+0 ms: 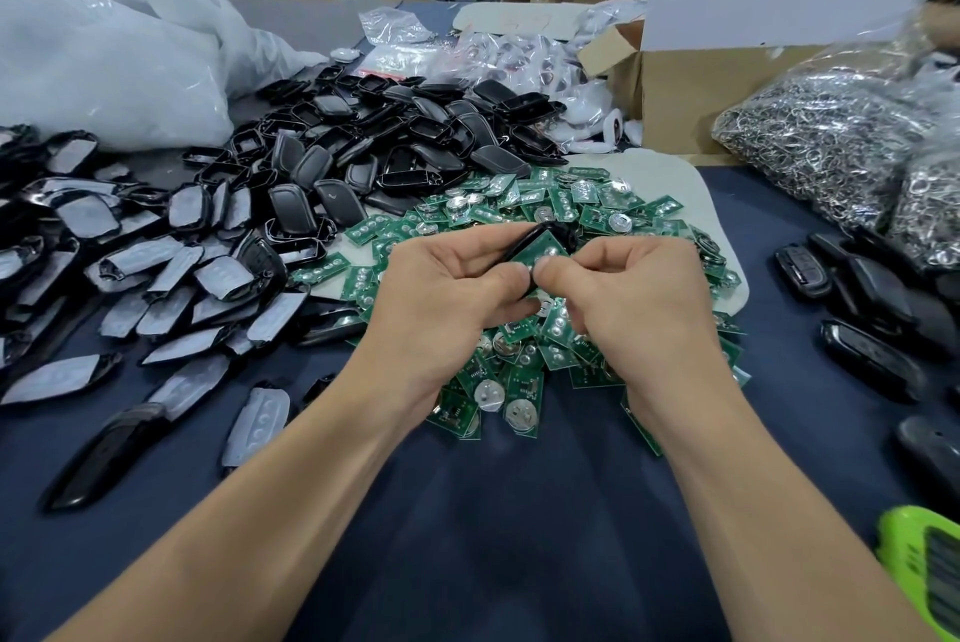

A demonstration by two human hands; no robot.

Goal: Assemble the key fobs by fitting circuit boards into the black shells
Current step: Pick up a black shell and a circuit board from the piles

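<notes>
Both hands meet at frame centre, above the green heap. Left hand (447, 278) grips a black shell (511, 254), fingers curled round its left edge and thumb on top. Right hand (623, 288) pinches the same shell from the right, thumb tip touching the left thumb, other fingers curled underneath. A circuit board (540, 246) lies in the shell's open face, green side up; it looks seated, but the thumbs cover the near edge, so I can't tell whether it is fully in. The shell is held tilted, clear of the bench (493, 511), which has a dark blue cover. Directly under the hands is the loose board pile (587, 210), spread over a pale mat (691, 194). Empty shell pile (395, 132) is at upper centre, touching the boards' far-left edge. Shells with grey pads (156, 252) fill the left of the frame. Closed black fobs (857, 298) are at right, well apart from the hands. Clear bags of metal rings (821, 142) are at upper right, beside an open cardboard box (701, 90). White plastic sack (104, 59) at upper left. A bright green object (924, 568) is at the lower right corner, cut off by the frame.
</notes>
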